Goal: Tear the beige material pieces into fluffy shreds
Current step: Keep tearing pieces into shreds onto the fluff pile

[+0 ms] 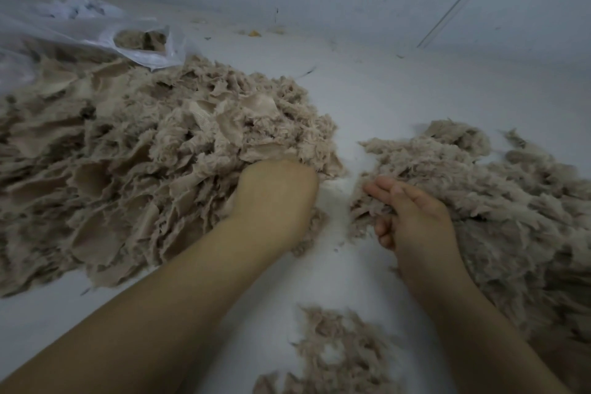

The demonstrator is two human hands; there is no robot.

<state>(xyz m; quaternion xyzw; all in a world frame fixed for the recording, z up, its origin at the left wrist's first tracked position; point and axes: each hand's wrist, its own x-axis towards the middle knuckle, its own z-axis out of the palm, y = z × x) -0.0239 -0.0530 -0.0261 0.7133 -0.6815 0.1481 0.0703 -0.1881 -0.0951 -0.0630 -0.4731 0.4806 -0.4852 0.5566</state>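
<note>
The beige material pieces (pixel 121 169) lie in a broad heap on the left of the white surface (pixel 367 96), many of them flat scraps with frayed edges — stock not yet torn, I would judge. The fluffy shreds (pixel 479 189) are banked well apart on the right, with a smaller drift of shreds (pixel 339 352) near the bottom edge; keeping raw and finished on opposite sides probably lets each hand work its own pile. The left hand (pixel 275 192) reaches forward with its fingers buried in the near edge of the heap, so I cannot tell how far they are closed or whether they have hold of a piece. The right hand (pixel 412 214) rests at the edge of the shred pile, fingers loosely curled and partly open, thumb on top; a wisp may lie under them, though the blur leaves that unsure. Behind the heap, a clear plastic bag (pixel 128 38) lies slumped with more beige stuff showing at its mouth.
</note>
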